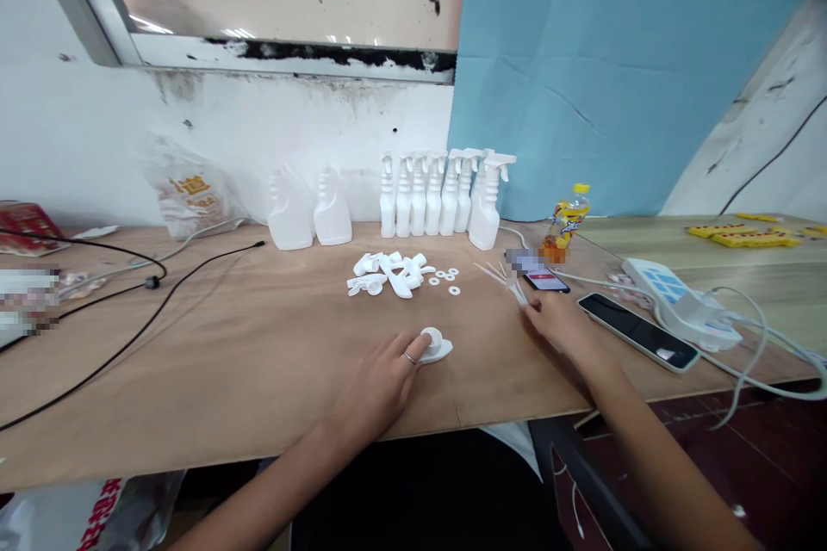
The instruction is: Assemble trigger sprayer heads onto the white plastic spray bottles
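Observation:
My left hand (389, 370) rests near the front of the table, its fingers closed on a white trigger spray head (434, 347) that lies on the tabletop. Over to the right, my right hand (559, 323) has its fingertips pinched on the near ends of several thin white dip tubes (496, 273). Beyond my left hand lies a pile of white spray heads (392, 271). Small white ring washers (454, 291) are scattered just right of that pile.
Against the wall stand white spray bottles with heads fitted (419, 198) and headless bottles (332, 211). A phone (637, 331), a second phone (546, 278), a drink bottle (568, 224) and a power strip (678, 301) are on the right. A black cable (161, 310) crosses the left side.

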The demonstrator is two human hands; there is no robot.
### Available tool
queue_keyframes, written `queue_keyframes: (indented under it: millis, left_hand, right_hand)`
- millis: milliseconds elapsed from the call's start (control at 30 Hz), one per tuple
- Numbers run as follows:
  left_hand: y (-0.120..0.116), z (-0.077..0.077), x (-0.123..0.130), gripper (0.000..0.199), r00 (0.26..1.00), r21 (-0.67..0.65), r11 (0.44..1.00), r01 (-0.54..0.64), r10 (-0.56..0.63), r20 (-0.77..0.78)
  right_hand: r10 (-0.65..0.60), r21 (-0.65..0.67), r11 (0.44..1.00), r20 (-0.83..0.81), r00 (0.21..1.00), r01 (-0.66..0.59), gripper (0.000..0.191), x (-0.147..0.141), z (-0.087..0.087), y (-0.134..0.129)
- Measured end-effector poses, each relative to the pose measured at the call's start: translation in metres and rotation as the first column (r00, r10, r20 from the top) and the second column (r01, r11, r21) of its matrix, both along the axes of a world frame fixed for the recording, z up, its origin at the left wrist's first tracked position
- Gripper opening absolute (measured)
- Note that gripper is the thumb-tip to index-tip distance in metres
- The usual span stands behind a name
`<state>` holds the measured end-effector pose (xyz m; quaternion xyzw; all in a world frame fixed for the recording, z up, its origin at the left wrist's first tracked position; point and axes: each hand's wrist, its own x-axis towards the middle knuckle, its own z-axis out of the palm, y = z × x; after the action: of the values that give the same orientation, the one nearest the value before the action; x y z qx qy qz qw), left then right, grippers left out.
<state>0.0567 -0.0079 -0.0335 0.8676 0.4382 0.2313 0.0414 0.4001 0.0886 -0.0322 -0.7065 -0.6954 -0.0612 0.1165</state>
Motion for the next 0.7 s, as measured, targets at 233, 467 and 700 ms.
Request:
queue_keyframes:
  millis: [233, 467, 700]
  left_hand:
    - [0.000, -0.002, 0.000, 0.037, 0.999, -0.028, 0.999, -0.030, 0.031, 0.037]
    - [0.002, -0.006, -0.001, 0.044, 0.997, -0.051, 0.998, -0.045, 0.048, 0.054]
    - [0.002, -0.004, -0.002, 0.048, 0.999, -0.061, 0.998, -0.025, 0.027, 0.035]
  right_hand:
    - [0.081, 0.355, 0.934, -0.326, 0.942, 0.042, 0.030, -0.016, 0.023, -0.018]
    - [0.486, 0.352, 0.821, -0.844, 0.225, -0.450, 0.027, -0.092, 0.053, -0.065]
    - [0.627, 0.317, 0.700, -0.701, 0.339, -0.640, 0.021, -0.133, 0.050, -0.068]
